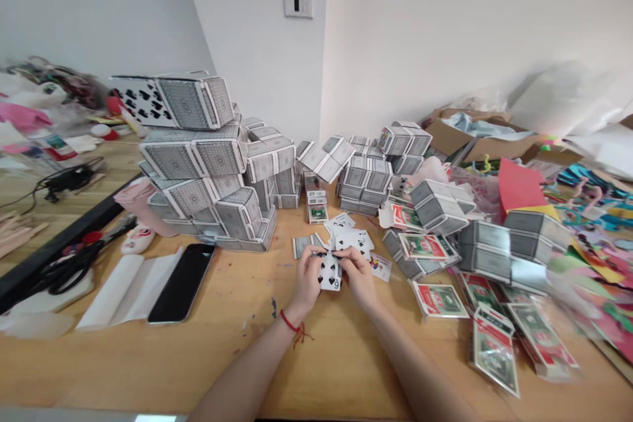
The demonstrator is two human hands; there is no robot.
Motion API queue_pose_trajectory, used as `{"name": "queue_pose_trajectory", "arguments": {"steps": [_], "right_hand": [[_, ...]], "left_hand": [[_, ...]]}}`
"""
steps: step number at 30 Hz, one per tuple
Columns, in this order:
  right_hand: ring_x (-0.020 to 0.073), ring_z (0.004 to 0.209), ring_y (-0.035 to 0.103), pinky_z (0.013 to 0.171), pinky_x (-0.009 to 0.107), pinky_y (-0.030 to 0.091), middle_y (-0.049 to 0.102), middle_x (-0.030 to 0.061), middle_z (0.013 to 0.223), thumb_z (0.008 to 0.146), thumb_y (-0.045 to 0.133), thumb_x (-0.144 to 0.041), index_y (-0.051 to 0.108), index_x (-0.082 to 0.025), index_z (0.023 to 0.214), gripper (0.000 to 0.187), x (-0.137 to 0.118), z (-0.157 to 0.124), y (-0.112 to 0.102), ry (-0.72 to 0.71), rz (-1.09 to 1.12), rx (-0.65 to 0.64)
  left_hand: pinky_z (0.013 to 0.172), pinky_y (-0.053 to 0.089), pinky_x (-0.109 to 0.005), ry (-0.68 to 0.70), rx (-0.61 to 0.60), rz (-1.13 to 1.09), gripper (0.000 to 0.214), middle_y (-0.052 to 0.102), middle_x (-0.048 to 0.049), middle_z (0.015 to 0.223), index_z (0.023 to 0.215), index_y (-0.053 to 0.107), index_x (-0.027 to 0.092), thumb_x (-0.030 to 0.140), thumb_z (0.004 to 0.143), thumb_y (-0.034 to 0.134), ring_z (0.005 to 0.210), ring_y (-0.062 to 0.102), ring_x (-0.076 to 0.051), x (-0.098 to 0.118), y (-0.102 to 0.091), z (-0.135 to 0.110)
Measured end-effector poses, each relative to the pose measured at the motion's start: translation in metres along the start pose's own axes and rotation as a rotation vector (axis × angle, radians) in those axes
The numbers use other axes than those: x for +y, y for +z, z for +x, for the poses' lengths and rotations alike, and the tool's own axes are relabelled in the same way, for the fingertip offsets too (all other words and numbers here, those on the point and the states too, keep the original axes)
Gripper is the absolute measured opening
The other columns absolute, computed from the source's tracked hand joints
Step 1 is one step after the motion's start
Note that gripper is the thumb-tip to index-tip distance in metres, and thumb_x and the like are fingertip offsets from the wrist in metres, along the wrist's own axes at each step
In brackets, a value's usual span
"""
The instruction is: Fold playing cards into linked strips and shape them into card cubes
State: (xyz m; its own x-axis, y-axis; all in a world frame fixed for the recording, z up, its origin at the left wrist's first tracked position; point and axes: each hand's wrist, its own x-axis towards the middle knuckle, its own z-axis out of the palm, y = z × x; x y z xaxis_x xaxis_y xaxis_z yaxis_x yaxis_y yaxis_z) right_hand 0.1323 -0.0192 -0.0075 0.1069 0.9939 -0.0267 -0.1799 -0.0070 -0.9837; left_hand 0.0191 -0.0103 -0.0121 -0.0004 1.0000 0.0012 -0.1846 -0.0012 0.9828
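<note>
Both my hands meet over the middle of the wooden table [316,356]. My left hand [306,280], with a red string at its wrist, and my right hand [357,273] pinch the same playing card [330,271], a nine of spades, from either side. Just beyond the fingers lie a few loose cards [352,235], some face up. A large stack of cubes made of folded card backs [208,171] rises to the left of my hands.
More card cubes [366,175] stand at the back and to the right [487,241]. Flattened red-green card boxes [494,343] lie at right. A black phone [182,282], white paper [126,287] and scissors [74,264] lie at left. Coloured paper scraps [593,237] and a cardboard box [475,135] fill the far right.
</note>
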Motion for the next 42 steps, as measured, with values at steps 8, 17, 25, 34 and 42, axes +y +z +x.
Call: {"name": "queue_pose_trajectory", "arguments": {"steps": [8, 17, 25, 34, 42], "right_hand": [[0.0073, 0.042, 0.036, 0.041, 0.019, 0.029, 0.042, -0.0064, 0.049, 0.067, 0.061, -0.045, 0.053, -0.019, 0.064, 0.027, -0.001, 0.004, -0.001, 0.113, 0.111, -0.093], [0.0081, 0.046, 0.042, 0.044, 0.02, 0.034, 0.052, -0.0026, 0.055, 0.062, 0.067, -0.047, 0.059, -0.016, 0.068, 0.032, 0.004, 0.01, -0.011, 0.104, 0.002, -0.142], [0.0106, 0.051, 0.046, 0.049, 0.022, 0.038, 0.054, -0.0009, 0.059, 0.07, 0.06, -0.043, 0.06, -0.017, 0.072, 0.026, 0.003, 0.005, -0.007, -0.055, -0.153, -0.083], [0.0099, 0.048, 0.043, 0.046, 0.021, 0.034, 0.05, -0.0032, 0.053, 0.071, 0.059, -0.039, 0.056, -0.018, 0.065, 0.021, -0.002, 0.004, -0.008, -0.099, -0.269, -0.185], [0.0114, 0.042, 0.049, 0.045, 0.024, 0.04, 0.053, -0.0043, 0.051, 0.07, 0.061, -0.043, 0.049, -0.021, 0.076, 0.026, 0.004, 0.013, -0.012, -0.022, 0.017, 0.018]], "left_hand": [[0.043, 0.029, -0.018, 0.095, -0.145, 0.143, 0.018, 0.04, 0.0065, 0.052, 0.081, 0.044, 0.018, 0.036, 0.079, 0.048, 0.043, 0.036, -0.007, 0.0, -0.012, 0.002], [0.053, 0.038, -0.02, 0.128, -0.184, 0.25, 0.025, 0.057, -0.0001, 0.072, 0.098, 0.051, 0.018, 0.031, 0.077, 0.05, 0.057, 0.049, -0.01, 0.009, -0.018, 0.008], [0.049, 0.035, -0.019, 0.077, -0.049, 0.222, 0.022, 0.046, 0.0046, 0.056, 0.064, 0.05, 0.015, 0.035, 0.069, 0.057, 0.051, 0.042, -0.008, 0.001, -0.01, 0.013], [0.056, 0.037, -0.021, 0.209, -0.061, 0.381, 0.019, 0.05, 0.0007, 0.06, 0.058, 0.055, 0.015, 0.029, 0.071, 0.054, 0.06, 0.047, -0.012, 0.003, -0.014, 0.013], [0.059, 0.045, -0.024, 0.078, -0.034, 0.2, 0.032, 0.063, -0.0049, 0.082, 0.095, 0.056, 0.016, 0.034, 0.068, 0.06, 0.07, 0.058, -0.015, -0.001, -0.011, 0.012]]}}
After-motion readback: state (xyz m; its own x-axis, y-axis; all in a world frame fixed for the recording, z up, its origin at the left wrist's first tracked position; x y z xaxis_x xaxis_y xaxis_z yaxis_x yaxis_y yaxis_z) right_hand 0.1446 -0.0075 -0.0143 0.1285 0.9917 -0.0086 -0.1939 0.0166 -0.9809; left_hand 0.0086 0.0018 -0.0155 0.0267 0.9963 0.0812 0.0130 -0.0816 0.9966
